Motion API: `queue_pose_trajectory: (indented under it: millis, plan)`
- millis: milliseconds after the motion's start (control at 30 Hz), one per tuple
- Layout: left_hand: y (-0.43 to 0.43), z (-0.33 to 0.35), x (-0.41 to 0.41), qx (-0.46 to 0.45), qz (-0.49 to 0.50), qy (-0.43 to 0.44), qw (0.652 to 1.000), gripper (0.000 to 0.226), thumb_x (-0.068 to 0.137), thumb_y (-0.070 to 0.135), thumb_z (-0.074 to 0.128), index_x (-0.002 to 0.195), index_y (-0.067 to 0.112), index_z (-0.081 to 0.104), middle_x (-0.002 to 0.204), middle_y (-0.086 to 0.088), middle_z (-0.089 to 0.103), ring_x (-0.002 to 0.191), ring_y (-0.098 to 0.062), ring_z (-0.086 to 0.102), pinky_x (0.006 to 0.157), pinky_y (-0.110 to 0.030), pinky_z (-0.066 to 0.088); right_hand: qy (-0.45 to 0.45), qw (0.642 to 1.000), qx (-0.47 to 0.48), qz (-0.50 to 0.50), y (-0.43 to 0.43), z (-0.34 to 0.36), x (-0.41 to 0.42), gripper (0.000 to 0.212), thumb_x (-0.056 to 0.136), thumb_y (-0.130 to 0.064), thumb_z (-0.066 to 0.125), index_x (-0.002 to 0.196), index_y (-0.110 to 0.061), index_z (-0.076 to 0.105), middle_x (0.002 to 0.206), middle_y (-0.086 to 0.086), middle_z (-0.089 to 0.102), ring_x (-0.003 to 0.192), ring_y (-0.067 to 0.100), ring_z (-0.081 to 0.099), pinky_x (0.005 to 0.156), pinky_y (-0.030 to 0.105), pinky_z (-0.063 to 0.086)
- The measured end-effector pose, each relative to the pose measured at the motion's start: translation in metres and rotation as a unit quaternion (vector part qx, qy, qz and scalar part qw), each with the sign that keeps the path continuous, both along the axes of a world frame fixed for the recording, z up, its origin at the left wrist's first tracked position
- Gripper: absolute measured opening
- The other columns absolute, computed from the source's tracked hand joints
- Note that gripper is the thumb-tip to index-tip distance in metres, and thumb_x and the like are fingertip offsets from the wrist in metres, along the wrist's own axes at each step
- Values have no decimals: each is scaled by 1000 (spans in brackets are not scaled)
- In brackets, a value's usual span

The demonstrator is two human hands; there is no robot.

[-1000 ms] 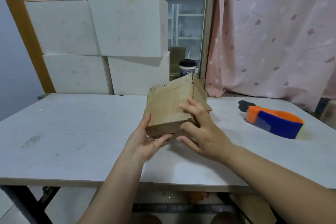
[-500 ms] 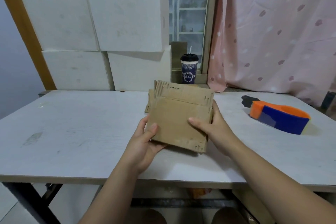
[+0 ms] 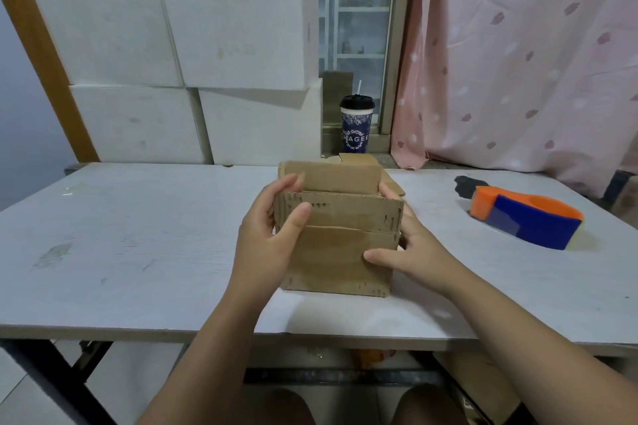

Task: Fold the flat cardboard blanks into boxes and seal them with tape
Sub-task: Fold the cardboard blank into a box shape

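Box (image 3: pixel 340 252) turned upright; hands (image 3: pixel 266 238) (image 3: pixel 417 252) grip it

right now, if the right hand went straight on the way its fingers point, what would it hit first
The cardboard box: the right hand grips its right side, so it would push straight into it. Beyond that, depth is unclear.

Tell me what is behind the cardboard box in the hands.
A lidded drink cup with a straw stands behind the cardboard box. The table directly behind it is covered.
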State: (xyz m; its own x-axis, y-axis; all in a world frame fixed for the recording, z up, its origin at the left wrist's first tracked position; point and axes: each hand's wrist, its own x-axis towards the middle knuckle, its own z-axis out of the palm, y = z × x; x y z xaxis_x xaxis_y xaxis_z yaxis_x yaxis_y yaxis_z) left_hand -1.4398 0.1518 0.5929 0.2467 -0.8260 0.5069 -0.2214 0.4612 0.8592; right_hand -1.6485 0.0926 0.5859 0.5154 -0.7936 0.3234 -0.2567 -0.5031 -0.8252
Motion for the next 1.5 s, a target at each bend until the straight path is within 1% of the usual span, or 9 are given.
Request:
queue_pose_trajectory:
  millis: [167,300,533,633,733,933,1133,1233,1500]
  plan:
    - [3,-11,0,32,45,-47,997,31,79,58,55,108,50,53,103,28,62,96,4,59,78,-25,53,-40,999,2,-29,5,3,6,17,78,-71,47,93,-75,54,143,-35,20,132,-20,21,92,-4,25]
    - [-2,-16,2,12,106,-75,991,21,92,46,43,108,41,55,97,30,62,89,4,58,67,-14,48,-114,991,33,-56,2,0,11,34,77,-65,55,103,-44,63,144,-18,40,135,1,36,110,29,32]
    - [-6,-15,-7,25,149,-68,986,39,92,36,52,130,38,43,114,28,49,105,14,47,74,2,38,-167,981,63,-72,-6,-1,17,75,73,-41,65,135,-53,24,127,-15,43,117,6,50,89,20,42]
    - [-6,-11,-11,16,198,-89,976,52,93,28,56,140,32,35,140,13,34,127,3,30,101,-15,30,-165,982,69,-69,-9,-2,16,68,74,-37,64,126,-63,29,124,-16,43,120,12,50,99,30,44]
    - [-7,-5,-17,-40,281,-237,929,51,91,9,56,139,23,43,146,-2,35,135,-15,27,114,-45,20,-152,984,64,-70,-10,0,15,69,76,-38,65,124,-69,27,133,-10,44,128,14,45,105,38,42]
    - [-14,-1,-31,-88,284,-381,876,59,76,-24,52,129,1,54,136,-19,50,128,-32,37,109,-46,16,-129,983,54,-116,-13,-2,16,18,91,-28,63,105,-38,58,115,-6,54,105,14,50,88,29,41]
    - [-11,-5,-48,-32,213,-443,870,29,91,13,54,116,1,65,120,-14,65,109,-33,61,100,-45,40,-139,979,53,-139,-12,-2,20,10,91,-20,62,89,-29,64,120,0,58,109,13,55,96,26,41]
    - [-9,-4,-53,-18,201,-482,853,54,94,43,33,111,7,70,115,-9,68,110,-25,62,102,-41,39,-154,977,38,-141,-12,-2,20,14,91,-13,61,86,-25,67,114,-6,58,108,6,55,95,20,39]
    - [-23,-5,-73,0,188,-493,849,51,95,48,39,116,11,66,121,-6,65,115,-22,58,109,-38,27,-147,965,-7,-218,-25,2,-7,13,99,-33,49,101,-30,61,97,-15,65,88,-6,59,75,11,46]
